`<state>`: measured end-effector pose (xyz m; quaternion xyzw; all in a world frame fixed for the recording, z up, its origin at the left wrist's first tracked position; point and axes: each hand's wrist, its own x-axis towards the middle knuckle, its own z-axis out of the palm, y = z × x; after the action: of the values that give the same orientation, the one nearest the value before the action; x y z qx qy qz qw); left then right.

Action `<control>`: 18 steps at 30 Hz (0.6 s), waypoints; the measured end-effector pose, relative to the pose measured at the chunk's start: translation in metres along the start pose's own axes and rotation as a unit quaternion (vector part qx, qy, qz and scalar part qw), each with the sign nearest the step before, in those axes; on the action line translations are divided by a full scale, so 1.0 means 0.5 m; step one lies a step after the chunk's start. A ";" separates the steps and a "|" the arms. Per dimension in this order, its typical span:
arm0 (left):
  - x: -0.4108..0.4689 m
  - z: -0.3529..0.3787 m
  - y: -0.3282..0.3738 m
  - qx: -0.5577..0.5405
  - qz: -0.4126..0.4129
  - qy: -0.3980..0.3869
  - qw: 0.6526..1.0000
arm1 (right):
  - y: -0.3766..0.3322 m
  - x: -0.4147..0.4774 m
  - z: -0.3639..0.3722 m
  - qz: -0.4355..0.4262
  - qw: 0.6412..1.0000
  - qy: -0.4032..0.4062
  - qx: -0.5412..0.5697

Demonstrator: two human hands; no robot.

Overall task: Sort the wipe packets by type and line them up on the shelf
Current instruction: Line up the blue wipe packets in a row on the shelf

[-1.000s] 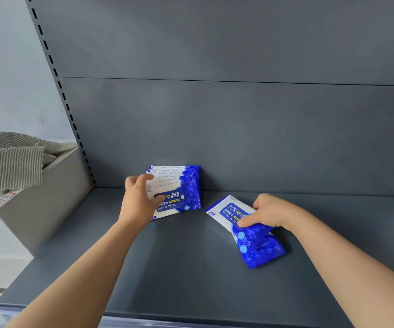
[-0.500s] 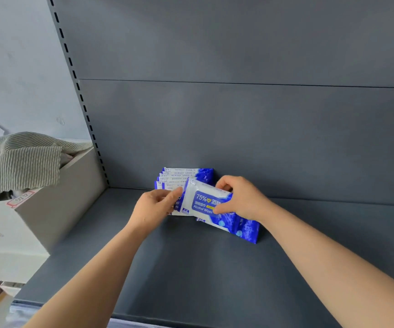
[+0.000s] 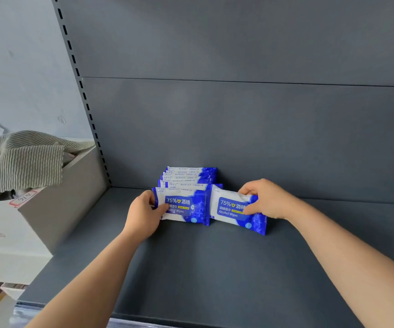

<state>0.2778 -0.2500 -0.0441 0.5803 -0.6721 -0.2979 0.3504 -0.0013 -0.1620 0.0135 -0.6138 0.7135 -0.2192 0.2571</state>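
Wipe packets (image 3: 192, 178), glossy rectangles: left hand (image 3: 144, 215) pinches one, right hand (image 3: 269, 200) grips another.

Left hand (image 3: 144, 213) pinches the front alcohol wipes packet (image 3: 183, 205) of a row standing on the dark shelf (image 3: 214, 268), right hand (image 3: 265, 200) holds a second packet (image 3: 233, 210) upright right beside it, edges touching.

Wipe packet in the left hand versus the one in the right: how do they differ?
The left packet fronts a row of packets running back toward the rear panel; the right packet stands alone beside it. The left packet sits level; the right packet slants, right end lower. The left hand holds its packet's left end, the right hand its packet's right end. Both show the same blue-and-white 75% Alcohol Wipes print.
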 end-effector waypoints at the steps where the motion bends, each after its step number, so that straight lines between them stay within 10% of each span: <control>1: 0.001 -0.001 -0.001 -0.002 -0.002 -0.001 1.000 | 0.010 -0.003 -0.011 0.007 1.000 0.019 0.011; 7: -0.001 0.003 0.003 -0.002 0.003 0.002 1.000 | -0.002 -0.039 -0.048 -0.002 0.991 0.004 0.137; 15: -0.016 0.004 0.006 -0.179 -0.036 -0.077 0.980 | -0.090 0.030 0.095 -0.028 0.998 0.045 0.024; 18: -0.022 -0.002 0.003 -0.090 0.006 -0.115 0.989 | -0.108 0.033 0.136 -0.055 0.992 0.116 -0.015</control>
<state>0.2787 -0.2391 -0.0435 0.5048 -0.6817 -0.4196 0.3232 0.0812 -0.1862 -0.0065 -0.6263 0.7069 -0.2920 0.1507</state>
